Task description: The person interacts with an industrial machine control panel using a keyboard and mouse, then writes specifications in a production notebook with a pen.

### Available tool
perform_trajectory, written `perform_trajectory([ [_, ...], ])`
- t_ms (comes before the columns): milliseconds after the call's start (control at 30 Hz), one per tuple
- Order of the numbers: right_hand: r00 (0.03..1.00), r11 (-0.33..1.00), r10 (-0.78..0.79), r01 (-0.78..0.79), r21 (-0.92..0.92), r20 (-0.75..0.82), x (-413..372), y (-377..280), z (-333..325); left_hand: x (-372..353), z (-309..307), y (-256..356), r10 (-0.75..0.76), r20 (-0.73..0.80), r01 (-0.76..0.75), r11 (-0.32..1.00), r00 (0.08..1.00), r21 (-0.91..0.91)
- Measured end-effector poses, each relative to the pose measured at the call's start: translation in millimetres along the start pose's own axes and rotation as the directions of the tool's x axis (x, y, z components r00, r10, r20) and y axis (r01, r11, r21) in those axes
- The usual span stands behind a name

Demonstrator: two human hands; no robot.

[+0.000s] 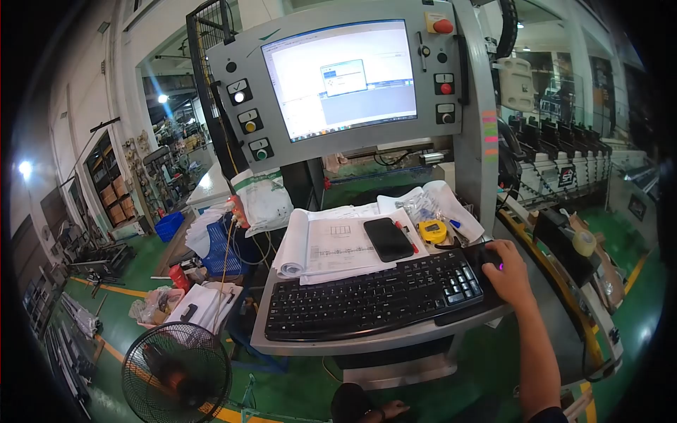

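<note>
A grey machine control panel (465, 84) is standing at the far side, and its screen (338, 77) is showing a pale program window with a small dialog box in the middle; the writing on it is too small to read. Round push-buttons are running down the panel's left edge, and a red emergency-stop button (443, 26) is sitting at its top right. Coloured sticky notes (489, 134) are clinging to the panel's right side, with no legible text.

Below it, a grey surface (317, 345) is carrying a black keyboard (374, 296) along its near edge. Behind the keyboard, a stack of printed drawings (331, 247) is lying with its left edge rolled up; the print cannot be made out. A black smartphone (388, 238) is lying face up on the drawings, with a red pen (407, 236) just beside it on the right. A yellow tape measure (432, 230) is resting farther right; its label is unreadable.

The right hand (506, 271) is lying over a dark computer mouse (490, 255) at the right end of the surface, just beside the keyboard's number pad. Its fingers (497, 247) are curling down over the mouse, grasping it lightly. The left hand is not showing.

On the green floor at the near left, a black floor fan (176, 370) is standing. A roll of tape (584, 243) is sitting on the machine to the right.
</note>
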State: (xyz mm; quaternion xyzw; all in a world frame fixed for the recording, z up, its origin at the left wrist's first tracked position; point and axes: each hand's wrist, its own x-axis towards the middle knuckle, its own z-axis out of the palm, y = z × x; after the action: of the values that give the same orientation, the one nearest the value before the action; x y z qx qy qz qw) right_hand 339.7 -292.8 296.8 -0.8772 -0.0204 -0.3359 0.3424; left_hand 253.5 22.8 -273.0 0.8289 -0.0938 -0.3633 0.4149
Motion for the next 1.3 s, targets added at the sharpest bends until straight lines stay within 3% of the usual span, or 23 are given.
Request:
perform_trajectory([
  [367, 1.000, 1.000, -0.013, 0.013, -0.014, 0.017, -0.4, 1.2, 0.3, -2.4, -4.5, 1.8, -0.033, 0.063, 0.033, 0.999, 0.998, 0.002],
  [567, 0.999, 1.000, 0.013, -0.013, -0.006, 0.037, 0.4, -1.5, -0.3, 0.1, -0.6, 1.7, 0.038, -0.016, -0.038, 0.998, 0.999, 0.046],
  [867, 1.000, 1.000, -0.002, 0.002, -0.011, 0.030, 0.2, -0.5, 0.1, -1.2, 3.3, -1.8, 0.052, -0.058, -0.055, 0.998, 0.997, -0.039],
  [1300, 0.999, 1.000, -0.002, 0.003, -0.008, 0.032, 0.3, 1.5, 0.7, -0.2, -0.5, -1.2, -0.006, 0.001, 0.006, 0.999, 1.000, -0.042],
])
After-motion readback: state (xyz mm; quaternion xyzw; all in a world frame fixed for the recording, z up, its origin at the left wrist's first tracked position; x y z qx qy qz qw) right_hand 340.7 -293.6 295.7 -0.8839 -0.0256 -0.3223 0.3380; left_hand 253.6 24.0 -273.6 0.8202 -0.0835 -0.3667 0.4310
